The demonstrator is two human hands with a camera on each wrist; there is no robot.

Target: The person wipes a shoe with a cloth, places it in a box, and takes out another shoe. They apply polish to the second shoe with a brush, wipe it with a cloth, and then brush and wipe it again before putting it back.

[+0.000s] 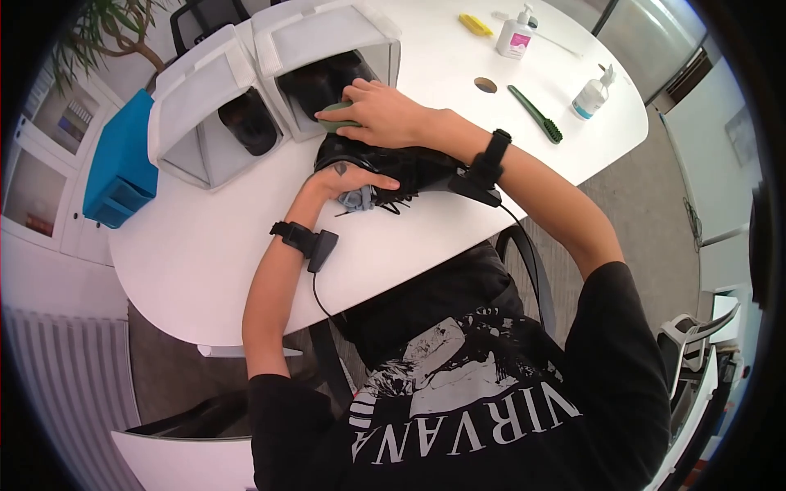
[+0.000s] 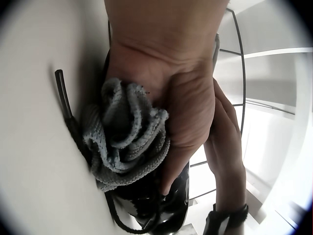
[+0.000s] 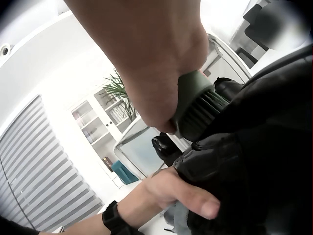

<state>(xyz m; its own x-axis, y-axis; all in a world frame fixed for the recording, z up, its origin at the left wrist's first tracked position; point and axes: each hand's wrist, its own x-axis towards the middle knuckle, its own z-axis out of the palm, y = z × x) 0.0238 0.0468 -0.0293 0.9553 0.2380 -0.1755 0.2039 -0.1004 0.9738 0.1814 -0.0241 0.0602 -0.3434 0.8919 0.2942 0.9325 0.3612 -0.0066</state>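
A glossy black shoe (image 1: 422, 168) with dark laces lies over the white table in front of the person. My left hand (image 1: 354, 177) grips it near its opening, the thumb laid along the upper. Crumpled grey cloth (image 2: 127, 137) bulges out beside the left palm, next to a loose lace (image 2: 62, 95). In my right hand (image 1: 381, 114) is a green brush (image 3: 193, 95), gripped from above by its back. Its dark bristles (image 3: 200, 117) meet the shoe's black surface in the right wrist view.
Two white open-fronted boxes (image 1: 176, 151) stand at the back left, with black footwear (image 1: 248, 123) inside. Beside them is a teal organizer (image 1: 123, 168). To the right lie a long green brush (image 1: 536, 114), a pump bottle (image 1: 514, 42), a clear bottle (image 1: 591, 96) and a yellow object (image 1: 475, 24).
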